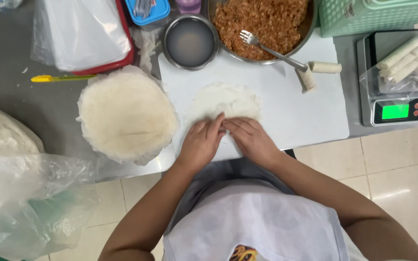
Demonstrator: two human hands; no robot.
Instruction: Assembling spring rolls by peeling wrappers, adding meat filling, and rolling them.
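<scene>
Both hands lie flat on a thin round wrapper point(226, 100). The wrapper is white and see-through, and it lies on a white board point(286, 111) at the near edge of the tabletop point(39, 106). The left hand point(201, 142) and the right hand point(252, 140) sit side by side, and their fingertips meet over the near edge of the wrapper. The fingers press down on it and curl a little over that edge. Neither hand is a fist, and neither one lifts anything up.

Just to the left of the board is a tall stack of round wrappers point(126, 116). It reaches the near edge of the tabletop.

At the far side of the board is a big metal bowl of brown minced filling point(262, 21). A fork point(272, 48) rests in it, and its handle sticks out over the board. Next to that bowl is a small metal bowl of cloudy water point(189, 41). Two rolled-up rolls point(318, 72) lie on the board near the end of the fork.

On the right side of the tabletop is a kitchen scale point(397, 108) with a green screen. A clear bag of finished rolls point(412, 58) lies on top of it. Behind it is a green basket point(378, 17).

On the left side is a yellow pen point(61, 78), and near it a red tray with plastic sheets point(85, 34). A big plastic bag point(20, 193) hangs over the near left corner.
</scene>
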